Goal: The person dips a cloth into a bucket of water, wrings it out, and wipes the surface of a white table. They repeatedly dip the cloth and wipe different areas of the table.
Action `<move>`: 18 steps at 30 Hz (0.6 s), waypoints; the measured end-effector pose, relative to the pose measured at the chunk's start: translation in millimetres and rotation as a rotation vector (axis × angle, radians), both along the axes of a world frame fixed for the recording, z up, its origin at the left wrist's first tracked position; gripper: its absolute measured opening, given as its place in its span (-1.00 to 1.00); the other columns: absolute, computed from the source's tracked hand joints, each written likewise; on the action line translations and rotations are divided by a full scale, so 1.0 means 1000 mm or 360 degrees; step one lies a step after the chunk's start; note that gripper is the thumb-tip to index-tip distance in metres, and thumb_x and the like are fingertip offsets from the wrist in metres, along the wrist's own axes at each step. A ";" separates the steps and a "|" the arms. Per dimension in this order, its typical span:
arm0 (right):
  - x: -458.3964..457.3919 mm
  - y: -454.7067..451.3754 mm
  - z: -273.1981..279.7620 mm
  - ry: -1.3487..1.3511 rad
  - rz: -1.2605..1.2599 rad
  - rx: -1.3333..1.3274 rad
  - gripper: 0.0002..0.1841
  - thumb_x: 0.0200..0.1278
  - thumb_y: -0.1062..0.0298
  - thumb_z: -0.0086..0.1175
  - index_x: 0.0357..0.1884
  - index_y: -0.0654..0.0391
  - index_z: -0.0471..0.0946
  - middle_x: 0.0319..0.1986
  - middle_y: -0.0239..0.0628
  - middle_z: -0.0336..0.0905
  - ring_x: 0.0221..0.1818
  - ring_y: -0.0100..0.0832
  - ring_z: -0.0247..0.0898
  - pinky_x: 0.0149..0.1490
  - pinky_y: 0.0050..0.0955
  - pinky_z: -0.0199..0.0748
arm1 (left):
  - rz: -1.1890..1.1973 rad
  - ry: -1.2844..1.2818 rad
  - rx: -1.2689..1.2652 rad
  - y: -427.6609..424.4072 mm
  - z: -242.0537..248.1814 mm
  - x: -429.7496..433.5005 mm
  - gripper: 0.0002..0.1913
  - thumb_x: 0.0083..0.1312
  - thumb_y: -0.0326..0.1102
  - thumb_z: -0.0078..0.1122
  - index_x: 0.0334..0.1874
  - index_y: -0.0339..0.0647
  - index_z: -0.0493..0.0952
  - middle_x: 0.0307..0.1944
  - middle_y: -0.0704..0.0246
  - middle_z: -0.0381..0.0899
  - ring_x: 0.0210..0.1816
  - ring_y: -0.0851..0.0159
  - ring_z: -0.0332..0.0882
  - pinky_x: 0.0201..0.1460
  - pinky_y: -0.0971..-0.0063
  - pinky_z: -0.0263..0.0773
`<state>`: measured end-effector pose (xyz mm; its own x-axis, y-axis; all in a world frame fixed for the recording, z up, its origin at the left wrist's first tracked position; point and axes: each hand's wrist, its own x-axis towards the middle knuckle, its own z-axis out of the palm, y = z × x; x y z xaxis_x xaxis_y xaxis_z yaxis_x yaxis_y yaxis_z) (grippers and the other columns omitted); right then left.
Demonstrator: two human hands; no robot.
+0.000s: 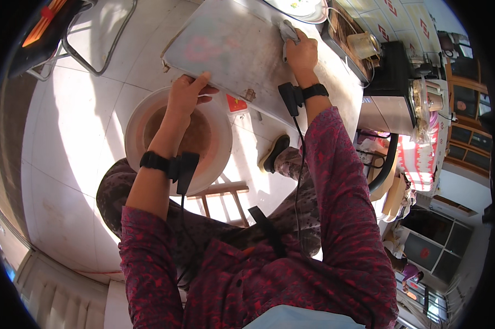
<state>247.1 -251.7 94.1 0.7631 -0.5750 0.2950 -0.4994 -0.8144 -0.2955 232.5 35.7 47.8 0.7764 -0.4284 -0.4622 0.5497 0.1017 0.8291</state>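
Observation:
My right hand (303, 53) grips a crumpled grey cloth (287, 33) against the pale top of a worn table (239, 49). At the table's near left edge, my left hand (188, 94) holds the rim, thumb on top and fingers beneath. Below that hand stands a large round basin (219, 135) with murky brown water (198, 131) in it; my forearm hides part of it. Faded reddish marks show on the tabletop, and its edge is chipped in places.
A plate (309, 10) sits at the table's far end, beside a slatted wooden tray (342, 41) with a glass jar (363, 45). A black-and-silver appliance (385, 98) stands right. A small wooden stool (220, 189), a red packet (236, 104) and a metal-framed chair (95, 49) are lower down.

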 end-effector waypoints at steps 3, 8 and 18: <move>0.020 0.029 -0.009 -0.0102 0.0217 -0.0072 -0.52 0.13 0.15 0.18 0.16 -0.13 0.56 -0.07 0.01 0.44 -0.10 -0.04 0.51 0.00 -0.20 0.50 | 0.0004 0.0002 -0.0008 0.000 0.001 0.001 -0.66 0.37 -0.11 0.16 -0.04 -0.27 0.53 -0.19 0.35 0.68 -0.20 0.36 0.68 -0.16 0.53 0.51; 0.041 0.118 -0.013 -0.0141 0.0833 0.0133 -0.56 0.16 0.21 0.15 0.15 -0.22 0.55 0.00 -0.12 0.41 -0.01 -0.06 0.47 0.04 -0.19 0.49 | -0.0056 -0.0008 -0.0035 0.002 0.002 0.003 -0.65 0.37 -0.09 0.17 -0.03 -0.26 0.53 -0.17 0.34 0.67 -0.17 0.37 0.67 -0.14 0.55 0.49; -0.046 0.086 0.032 0.0277 0.1140 0.0060 -0.55 0.18 0.33 0.12 0.15 -0.29 0.54 -0.01 -0.22 0.40 -0.03 -0.13 0.48 0.02 -0.22 0.50 | 0.0058 0.0085 -0.0172 0.012 0.009 0.000 -0.62 0.42 -0.08 0.08 0.02 -0.28 0.48 -0.08 0.32 0.62 -0.10 0.32 0.65 -0.09 0.51 0.47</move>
<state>200.9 -165.4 126.1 0.9893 0.0742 0.1255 0.1085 -0.9495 -0.2945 232.7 47.6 56.9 0.7681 -0.4497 -0.4559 0.5869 0.2095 0.7821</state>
